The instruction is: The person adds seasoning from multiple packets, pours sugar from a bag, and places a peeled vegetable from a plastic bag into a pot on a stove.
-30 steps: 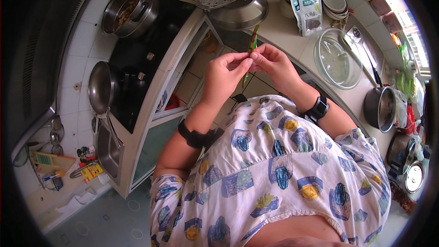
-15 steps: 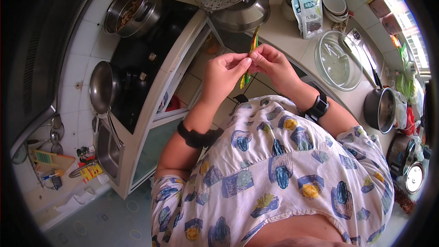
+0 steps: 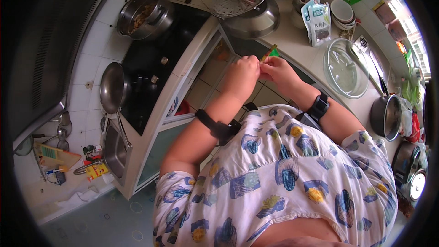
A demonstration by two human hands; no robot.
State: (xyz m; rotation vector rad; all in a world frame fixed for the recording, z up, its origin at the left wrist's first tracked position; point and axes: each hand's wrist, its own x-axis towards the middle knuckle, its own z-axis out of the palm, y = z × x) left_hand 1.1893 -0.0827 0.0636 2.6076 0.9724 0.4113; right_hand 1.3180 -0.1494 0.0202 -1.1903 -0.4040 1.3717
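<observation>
A small green and yellow packet is held between my two hands in front of my body, above the gap by the counter. My left hand is closed on it with the knuckles turned up, and its fingertips meet those of the other hand. My right hand pinches the packet between thumb and fingers. Only the packet's upper end shows; the hands hide the rest, so I cannot tell whether it is torn.
On the left, a black stove carries a steel pot with brown food pieces and a frying pan. The right counter holds a steel basin under a perforated rack, standing pouches, a glass bowl and a saucepan.
My left hand has rolled over, turning its back upward, and the packet has tilted to the right with less of it showing. The whole view has shifted slightly.
</observation>
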